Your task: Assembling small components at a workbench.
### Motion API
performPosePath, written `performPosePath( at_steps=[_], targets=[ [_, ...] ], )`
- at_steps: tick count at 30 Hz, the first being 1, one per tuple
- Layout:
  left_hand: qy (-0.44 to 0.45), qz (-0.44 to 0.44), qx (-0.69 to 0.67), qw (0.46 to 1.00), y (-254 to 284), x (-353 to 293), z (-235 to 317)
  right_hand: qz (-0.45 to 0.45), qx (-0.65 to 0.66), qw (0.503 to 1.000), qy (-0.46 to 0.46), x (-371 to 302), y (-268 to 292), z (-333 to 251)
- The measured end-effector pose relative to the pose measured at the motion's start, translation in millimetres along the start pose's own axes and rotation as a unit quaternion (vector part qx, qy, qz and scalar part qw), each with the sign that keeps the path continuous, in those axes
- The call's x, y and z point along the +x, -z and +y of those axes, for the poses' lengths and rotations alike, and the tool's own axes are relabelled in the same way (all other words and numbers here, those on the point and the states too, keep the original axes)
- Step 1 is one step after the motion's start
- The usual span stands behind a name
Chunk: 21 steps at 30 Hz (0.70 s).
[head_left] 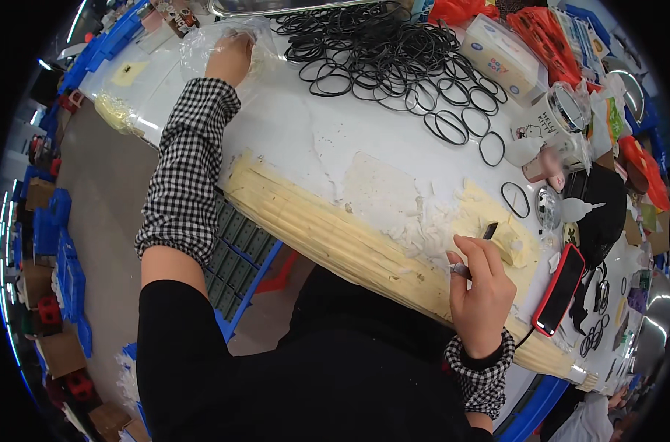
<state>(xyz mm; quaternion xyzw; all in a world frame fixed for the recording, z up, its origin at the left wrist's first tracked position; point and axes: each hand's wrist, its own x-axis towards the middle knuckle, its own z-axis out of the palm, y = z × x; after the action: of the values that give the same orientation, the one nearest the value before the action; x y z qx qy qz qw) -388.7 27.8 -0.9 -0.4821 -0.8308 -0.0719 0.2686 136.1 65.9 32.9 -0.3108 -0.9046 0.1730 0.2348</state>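
Phone [559, 291]: I see it in a red case [539, 326], near the front edge of the bench [290, 136], toward its right end.
Tissue box [500, 59]: I find it toward the far edge, beside red plastic [545, 44].
Blue crates [69, 272]: beyond the left end.

Here's the count: the person shows two hands, a left hand [232, 59] at eleven o'clock, a right hand [485, 298] at four, plus two checked sleeves [187, 162]! One white box [503, 62] at half past one, one red-edged phone [560, 290] past three, and black loops [379, 48] near half past twelve, too tangled to count.
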Motion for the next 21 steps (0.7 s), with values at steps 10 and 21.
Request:
performPosePath(
  at_steps=[10, 21],
  targets=[
    [0.014, -0.146, -0.322, 0.935, 36, -3, 73, 0.044, 0.010, 0.997, -0.062, -11, 13, 19],
    [-0.325, -0.271, -0.514, 0.746, 110, -66, 246, 0.031, 0.055, 0.993, -0.103, -24, 22, 24]
  ],
)
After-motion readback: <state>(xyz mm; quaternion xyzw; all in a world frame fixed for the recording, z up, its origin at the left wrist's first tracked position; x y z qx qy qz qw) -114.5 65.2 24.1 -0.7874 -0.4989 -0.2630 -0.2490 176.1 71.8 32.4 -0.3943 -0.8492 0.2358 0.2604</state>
